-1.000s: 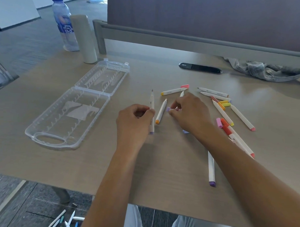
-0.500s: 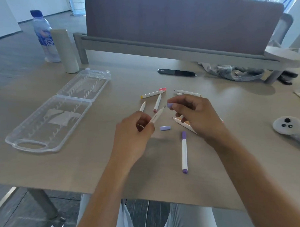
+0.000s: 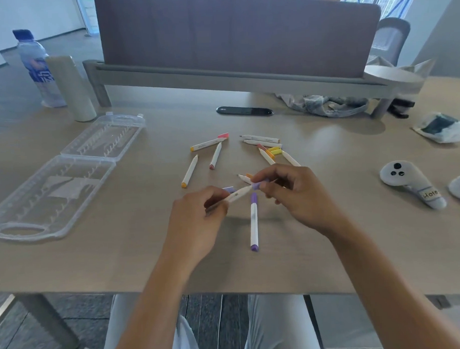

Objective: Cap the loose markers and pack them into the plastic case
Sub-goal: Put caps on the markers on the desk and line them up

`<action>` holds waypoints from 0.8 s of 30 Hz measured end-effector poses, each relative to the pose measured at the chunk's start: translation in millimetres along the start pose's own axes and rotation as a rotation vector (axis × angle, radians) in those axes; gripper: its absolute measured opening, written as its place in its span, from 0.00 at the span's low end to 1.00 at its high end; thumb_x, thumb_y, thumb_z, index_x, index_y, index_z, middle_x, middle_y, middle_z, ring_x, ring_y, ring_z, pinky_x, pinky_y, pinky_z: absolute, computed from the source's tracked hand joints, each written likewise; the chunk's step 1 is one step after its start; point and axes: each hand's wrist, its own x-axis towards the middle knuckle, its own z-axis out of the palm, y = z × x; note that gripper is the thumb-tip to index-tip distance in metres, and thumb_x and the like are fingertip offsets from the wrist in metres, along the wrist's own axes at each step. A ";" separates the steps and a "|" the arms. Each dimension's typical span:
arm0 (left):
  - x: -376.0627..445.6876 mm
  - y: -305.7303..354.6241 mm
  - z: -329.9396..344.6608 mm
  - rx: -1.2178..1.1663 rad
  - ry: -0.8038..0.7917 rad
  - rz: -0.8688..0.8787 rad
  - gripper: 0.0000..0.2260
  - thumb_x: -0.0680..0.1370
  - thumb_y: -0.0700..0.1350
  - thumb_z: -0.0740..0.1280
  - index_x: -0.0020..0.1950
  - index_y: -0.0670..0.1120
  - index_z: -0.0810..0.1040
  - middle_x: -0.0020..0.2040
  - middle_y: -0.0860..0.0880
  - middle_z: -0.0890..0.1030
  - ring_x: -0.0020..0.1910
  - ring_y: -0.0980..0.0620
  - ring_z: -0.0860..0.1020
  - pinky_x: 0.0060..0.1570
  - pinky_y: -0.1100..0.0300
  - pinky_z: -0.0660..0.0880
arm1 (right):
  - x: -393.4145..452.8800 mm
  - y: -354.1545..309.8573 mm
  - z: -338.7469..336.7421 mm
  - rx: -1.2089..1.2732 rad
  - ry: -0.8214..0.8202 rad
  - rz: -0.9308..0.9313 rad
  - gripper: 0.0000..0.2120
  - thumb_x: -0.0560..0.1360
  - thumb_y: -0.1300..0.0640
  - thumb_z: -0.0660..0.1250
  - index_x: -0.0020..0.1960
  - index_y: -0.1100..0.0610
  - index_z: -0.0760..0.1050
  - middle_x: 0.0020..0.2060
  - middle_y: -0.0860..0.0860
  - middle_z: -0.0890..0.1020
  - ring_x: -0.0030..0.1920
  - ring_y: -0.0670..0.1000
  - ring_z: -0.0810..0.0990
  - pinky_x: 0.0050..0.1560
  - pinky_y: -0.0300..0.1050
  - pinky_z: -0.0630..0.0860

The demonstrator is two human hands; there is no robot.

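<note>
Left hand point(image 3: 196, 222) pinches a white marker point(image 3: 236, 195); right hand point(image 3: 300, 195) pinches a purple cap point(image 3: 258, 185) at its tip. Loose markers point(image 3: 215, 156) lie beyond. The open case point(image 3: 67, 177) sits left on the tabletop point(image 3: 122, 256).

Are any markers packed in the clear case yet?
No, the open case holds no markers; they lie loose on the table, and one marker is in the hands.

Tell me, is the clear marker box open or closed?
Open. The plastic case lies flat on the table with its lid swung back, and no markers show inside.
</note>
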 end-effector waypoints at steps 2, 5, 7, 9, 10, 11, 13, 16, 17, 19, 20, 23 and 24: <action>1.6 0.9 4.4 -0.019 -0.018 0.000 0.09 0.78 0.39 0.71 0.51 0.52 0.87 0.52 0.65 0.85 0.45 0.63 0.82 0.45 0.71 0.73 | -2.4 0.5 -3.6 0.009 0.007 0.008 0.08 0.81 0.56 0.71 0.53 0.46 0.86 0.42 0.41 0.84 0.42 0.45 0.82 0.47 0.45 0.80; 2.8 2.1 8.3 0.004 -0.017 0.010 0.09 0.77 0.40 0.72 0.51 0.53 0.87 0.53 0.62 0.86 0.44 0.62 0.82 0.46 0.70 0.75 | -7.0 0.3 -4.3 0.032 -0.006 0.007 0.08 0.81 0.58 0.71 0.53 0.46 0.86 0.43 0.40 0.84 0.41 0.45 0.82 0.46 0.44 0.80; 1.1 3.1 8.4 0.037 -0.029 0.039 0.09 0.77 0.40 0.72 0.51 0.53 0.87 0.55 0.61 0.85 0.45 0.61 0.81 0.48 0.67 0.76 | -9.9 1.3 -2.9 0.074 0.009 0.003 0.09 0.81 0.59 0.71 0.53 0.47 0.86 0.44 0.41 0.85 0.40 0.46 0.82 0.44 0.44 0.79; -2.5 4.6 8.3 0.074 -0.038 0.067 0.09 0.78 0.40 0.71 0.52 0.53 0.87 0.55 0.60 0.85 0.45 0.60 0.80 0.49 0.63 0.76 | -11.4 3.1 -1.0 0.132 0.046 0.022 0.08 0.80 0.59 0.72 0.57 0.49 0.84 0.44 0.42 0.86 0.38 0.47 0.83 0.42 0.41 0.78; -4.6 5.1 9.1 0.096 -0.034 0.077 0.09 0.78 0.41 0.71 0.52 0.53 0.87 0.53 0.59 0.85 0.45 0.59 0.79 0.48 0.60 0.76 | -11.6 3.5 0.6 0.170 0.064 0.045 0.09 0.80 0.59 0.73 0.59 0.50 0.82 0.44 0.43 0.87 0.38 0.48 0.83 0.41 0.39 0.78; -6.6 5.3 10.1 0.118 -0.024 0.082 0.09 0.78 0.41 0.71 0.53 0.53 0.87 0.51 0.58 0.85 0.44 0.58 0.79 0.48 0.58 0.76 | -11.7 3.2 2.8 0.201 0.080 0.071 0.09 0.80 0.59 0.73 0.59 0.52 0.81 0.44 0.44 0.88 0.38 0.48 0.83 0.40 0.37 0.77; -10.4 4.2 12.3 0.140 -0.002 0.078 0.08 0.79 0.42 0.71 0.53 0.53 0.87 0.47 0.56 0.84 0.44 0.55 0.80 0.47 0.55 0.76 | -11.7 1.9 9.8 0.236 0.096 0.101 0.06 0.79 0.58 0.73 0.56 0.55 0.81 0.43 0.45 0.89 0.36 0.47 0.83 0.39 0.36 0.77; -14.0 -1.5 13.1 0.157 0.037 0.069 0.07 0.78 0.42 0.72 0.51 0.53 0.86 0.43 0.55 0.83 0.42 0.54 0.79 0.46 0.52 0.76 | -11.4 -0.3 23.9 0.273 0.113 0.118 0.02 0.80 0.59 0.73 0.50 0.54 0.85 0.42 0.47 0.89 0.37 0.45 0.83 0.40 0.36 0.78; -14.6 -3.8 12.6 0.174 0.053 0.066 0.07 0.78 0.42 0.72 0.51 0.52 0.86 0.43 0.55 0.83 0.41 0.54 0.79 0.45 0.52 0.76 | -11.2 -0.2 28.2 0.247 0.129 0.115 0.04 0.80 0.59 0.73 0.48 0.52 0.86 0.42 0.46 0.88 0.38 0.45 0.84 0.40 0.37 0.78; -14.9 -7.6 12.1 0.215 0.090 0.067 0.07 0.78 0.41 0.71 0.51 0.52 0.86 0.44 0.55 0.84 0.40 0.54 0.79 0.44 0.55 0.75 | -11.2 0.9 36.0 0.202 0.152 0.109 0.07 0.80 0.58 0.73 0.47 0.50 0.88 0.40 0.43 0.87 0.40 0.45 0.84 0.41 0.39 0.78; -15.0 -8.8 12.4 0.233 0.108 0.067 0.07 0.78 0.40 0.71 0.51 0.51 0.86 0.43 0.55 0.84 0.40 0.53 0.78 0.43 0.56 0.74 | -11.4 0.8 39.8 0.206 0.162 0.106 0.07 0.80 0.58 0.73 0.47 0.49 0.88 0.39 0.43 0.87 0.40 0.46 0.83 0.41 0.40 0.77; -14.3 -9.8 15.7 0.257 0.136 0.037 0.08 0.78 0.39 0.71 0.50 0.51 0.86 0.42 0.54 0.83 0.38 0.52 0.78 0.41 0.55 0.74 | -10.2 1.5 50.5 0.156 0.198 0.091 0.09 0.80 0.55 0.72 0.45 0.45 0.87 0.41 0.43 0.86 0.42 0.49 0.82 0.45 0.48 0.80; -13.5 -9.1 18.0 0.257 0.140 0.026 0.07 0.78 0.40 0.71 0.49 0.51 0.86 0.42 0.54 0.83 0.38 0.52 0.78 0.41 0.54 0.74 | -8.1 1.9 51.8 0.137 0.209 0.092 0.08 0.80 0.55 0.72 0.45 0.45 0.87 0.43 0.43 0.87 0.43 0.49 0.82 0.46 0.48 0.80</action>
